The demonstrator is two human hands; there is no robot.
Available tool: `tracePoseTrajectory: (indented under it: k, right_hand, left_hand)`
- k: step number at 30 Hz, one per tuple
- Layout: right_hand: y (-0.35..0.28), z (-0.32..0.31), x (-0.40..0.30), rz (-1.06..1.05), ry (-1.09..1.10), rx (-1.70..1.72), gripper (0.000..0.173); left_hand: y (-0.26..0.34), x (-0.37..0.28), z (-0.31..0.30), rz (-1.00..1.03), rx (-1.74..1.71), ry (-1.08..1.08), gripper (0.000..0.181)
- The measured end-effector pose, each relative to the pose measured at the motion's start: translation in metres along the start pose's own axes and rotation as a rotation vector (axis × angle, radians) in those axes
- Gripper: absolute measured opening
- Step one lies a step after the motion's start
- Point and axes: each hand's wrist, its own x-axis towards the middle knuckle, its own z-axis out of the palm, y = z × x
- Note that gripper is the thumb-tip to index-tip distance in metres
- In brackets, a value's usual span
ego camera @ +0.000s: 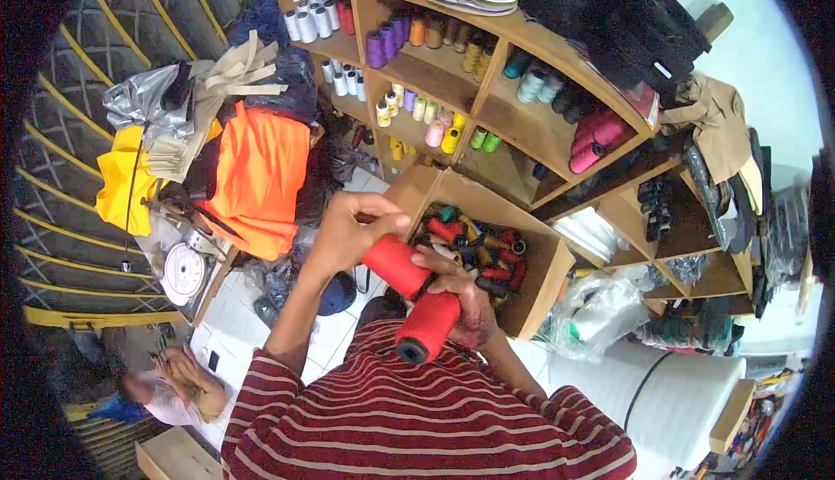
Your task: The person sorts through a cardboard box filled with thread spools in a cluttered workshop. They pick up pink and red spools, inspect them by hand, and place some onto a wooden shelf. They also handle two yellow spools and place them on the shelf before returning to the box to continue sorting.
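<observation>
Two spools of red thread are in front of my chest, over an open cardboard box (551, 284). My right hand (466, 297) grips both, its fingers across the upper red spool (396, 267) and around the lower red spool (432, 323). The lower one is tilted, and the dark hole of its core faces me. My left hand (359, 229) is at the far end of the upper spool, thumb and fingertips brought together. Whether a thread is pinched there is too small to tell. Inside the box lies a jumble of thread spools (499, 239) in red, black, yellow and green.
Beyond the box stands a wooden shelf (417, 69) with thread cones in many colours. To the left, orange fabric (264, 177) hangs by a table bearing a white reel (184, 271). A seated person (176, 389) is at lower left. A white foam roll (642, 389) lies at right.
</observation>
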Motion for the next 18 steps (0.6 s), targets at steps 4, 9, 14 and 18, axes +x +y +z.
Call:
tracePoseTrajectory:
  k: [4, 9, 14, 18]
  right_hand:
    - [0.004, 0.003, -0.004, -0.025, 0.035, 0.006, 0.055]
    - [0.017, 0.002, -0.008, 0.015, 0.163, 0.074, 0.046]
    - [0.022, -0.002, -0.013, 0.094, 0.177, -0.009, 0.043]
    - [0.009, -0.001, -0.001, 0.039, 0.186, -0.09, 0.047]
  left_hand:
    - [-0.003, 0.009, -0.005, 0.011, -0.269, 0.09, 0.031]
    - [0.025, -0.009, 0.001, 0.327, -0.117, -0.018, 0.038]
    - [0.04, -0.032, 0.011, 0.446, 0.185, -0.133, 0.03]
    - [0.036, -0.035, 0.021, 0.472, 0.214, -0.044, 0.024]
